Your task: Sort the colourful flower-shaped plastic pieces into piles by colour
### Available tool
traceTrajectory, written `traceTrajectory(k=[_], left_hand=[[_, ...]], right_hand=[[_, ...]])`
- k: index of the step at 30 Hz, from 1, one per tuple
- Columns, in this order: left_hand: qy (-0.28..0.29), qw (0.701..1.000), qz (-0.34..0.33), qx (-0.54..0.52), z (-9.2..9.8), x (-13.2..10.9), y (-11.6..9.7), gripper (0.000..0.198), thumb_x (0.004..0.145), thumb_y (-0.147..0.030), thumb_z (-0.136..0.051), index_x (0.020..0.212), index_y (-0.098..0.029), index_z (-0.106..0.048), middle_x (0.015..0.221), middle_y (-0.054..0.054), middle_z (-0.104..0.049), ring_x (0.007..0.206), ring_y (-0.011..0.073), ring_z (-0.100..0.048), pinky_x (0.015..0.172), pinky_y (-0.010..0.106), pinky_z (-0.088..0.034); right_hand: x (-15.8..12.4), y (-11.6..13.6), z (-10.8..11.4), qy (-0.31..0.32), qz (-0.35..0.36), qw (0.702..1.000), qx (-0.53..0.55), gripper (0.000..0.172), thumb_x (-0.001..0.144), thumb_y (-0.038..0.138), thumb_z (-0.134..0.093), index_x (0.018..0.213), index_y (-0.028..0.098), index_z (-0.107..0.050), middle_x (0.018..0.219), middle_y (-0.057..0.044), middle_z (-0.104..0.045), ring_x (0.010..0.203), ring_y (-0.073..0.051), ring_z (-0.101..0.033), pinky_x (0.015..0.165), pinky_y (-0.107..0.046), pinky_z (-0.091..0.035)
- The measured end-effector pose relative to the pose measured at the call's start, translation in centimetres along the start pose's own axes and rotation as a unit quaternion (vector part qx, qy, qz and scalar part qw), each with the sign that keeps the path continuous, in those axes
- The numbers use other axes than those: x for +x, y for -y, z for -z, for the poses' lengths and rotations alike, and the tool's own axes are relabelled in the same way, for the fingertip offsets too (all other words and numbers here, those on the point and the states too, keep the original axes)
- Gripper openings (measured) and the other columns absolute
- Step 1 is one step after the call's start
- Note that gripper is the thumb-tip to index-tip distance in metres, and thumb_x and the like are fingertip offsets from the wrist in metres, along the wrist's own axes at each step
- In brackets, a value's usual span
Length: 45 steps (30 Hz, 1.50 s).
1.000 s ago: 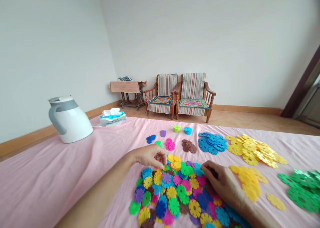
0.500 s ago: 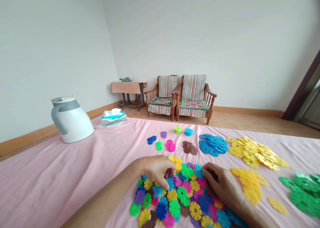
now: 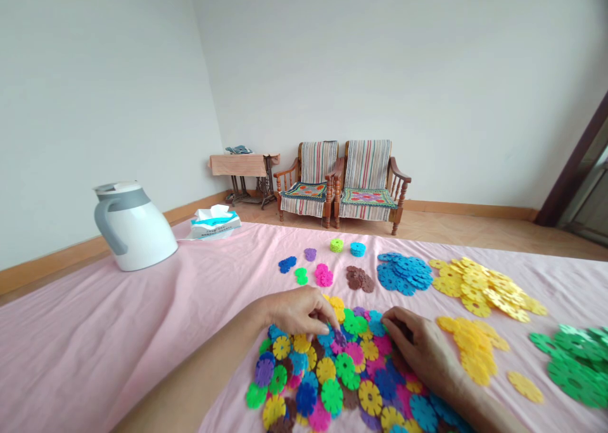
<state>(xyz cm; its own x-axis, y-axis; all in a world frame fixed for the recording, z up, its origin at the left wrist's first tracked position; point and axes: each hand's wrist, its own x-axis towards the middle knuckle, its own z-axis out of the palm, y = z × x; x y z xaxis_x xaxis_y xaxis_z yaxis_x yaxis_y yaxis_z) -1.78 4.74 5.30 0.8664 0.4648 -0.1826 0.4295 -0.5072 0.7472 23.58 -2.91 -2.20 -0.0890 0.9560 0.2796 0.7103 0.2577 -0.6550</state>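
A mixed heap of colourful notched plastic discs [image 3: 332, 392] lies on the pink cloth in front of me. My left hand [image 3: 301, 313] reaches over its far left part, thumb and index finger closed at a purple disc [image 3: 339, 339]. On the heap's right side rests my right hand [image 3: 420, 347], fingers curled and tips together beside a light-blue disc [image 3: 377, 323]. Whether anything is between those fingertips is hidden. Yellow discs [image 3: 336, 304] lie at the heap's far edge, just beyond my left fingers.
Sorted by colour, blue discs [image 3: 403, 273], yellow discs [image 3: 479, 287], green discs [image 3: 577, 363] and brown discs [image 3: 360, 279] lie beyond and right. Small stacks, including pink discs [image 3: 323, 275], sit farther back. A white jug [image 3: 142, 230] and tissue pack [image 3: 215, 223] stand left.
The purple disc has shifted slightly right along with my left fingertips, and the left wrist has risen a little. My right hand stays almost in place.
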Motion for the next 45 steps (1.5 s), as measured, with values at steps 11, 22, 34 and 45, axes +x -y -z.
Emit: traceTrajectory(k=[11,22,34,45], left_hand=[[-0.023,1.0,0.003,-0.011,0.4,-0.1,0.3,0.011,0.069,-0.014,-0.062,0.079,-0.018,-0.065,0.061,-0.003,-0.059,0.055,0.01,-0.053,0.053,0.019,-0.041],[-0.307,0.942,0.048,-0.126,4.4,-1.0,3.3,0.018,0.071,-0.027,-0.064,0.08,-0.013,-0.058,0.063,-0.002,-0.057,0.051,0.0086,-0.052,0.052,0.021,-0.042],[-0.224,0.964,0.073,-0.125,3.6,-0.9,4.1,0.015,0.066,-0.017,-0.063,0.08,-0.011,-0.061,0.066,0.001,-0.062,0.056,0.0113,-0.059,0.054,0.022,-0.046],[-0.224,0.97,0.091,0.007,0.9,1.1,3.7,0.022,0.06,-0.007,-0.06,0.08,-0.011,-0.069,0.059,-0.003,-0.054,0.057,0.01,-0.049,0.053,0.019,-0.037]], right_hand=[[0.0,0.2,0.1,-0.005,0.005,1.0,-0.01,0.029,0.09,0.039,-0.039,0.078,0.022,-0.059,0.071,-0.001,-0.066,0.067,-0.017,-0.061,0.063,-0.027,-0.045],[0.0,0.1,0.0,0.002,-0.003,1.0,-0.006,0.031,0.09,0.042,-0.038,0.078,0.022,-0.057,0.071,-0.001,-0.065,0.069,-0.017,-0.061,0.064,-0.027,-0.044],[0.0,-0.2,-0.1,-0.001,-0.001,1.0,-0.009,0.029,0.09,0.04,-0.039,0.078,0.023,-0.058,0.072,-0.001,-0.067,0.069,-0.017,-0.062,0.064,-0.025,-0.045],[0.0,0.1,0.0,-0.001,0.003,1.0,-0.01,0.03,0.09,0.041,-0.038,0.076,0.023,-0.057,0.07,0.0,-0.066,0.068,-0.017,-0.061,0.064,-0.025,-0.044]])
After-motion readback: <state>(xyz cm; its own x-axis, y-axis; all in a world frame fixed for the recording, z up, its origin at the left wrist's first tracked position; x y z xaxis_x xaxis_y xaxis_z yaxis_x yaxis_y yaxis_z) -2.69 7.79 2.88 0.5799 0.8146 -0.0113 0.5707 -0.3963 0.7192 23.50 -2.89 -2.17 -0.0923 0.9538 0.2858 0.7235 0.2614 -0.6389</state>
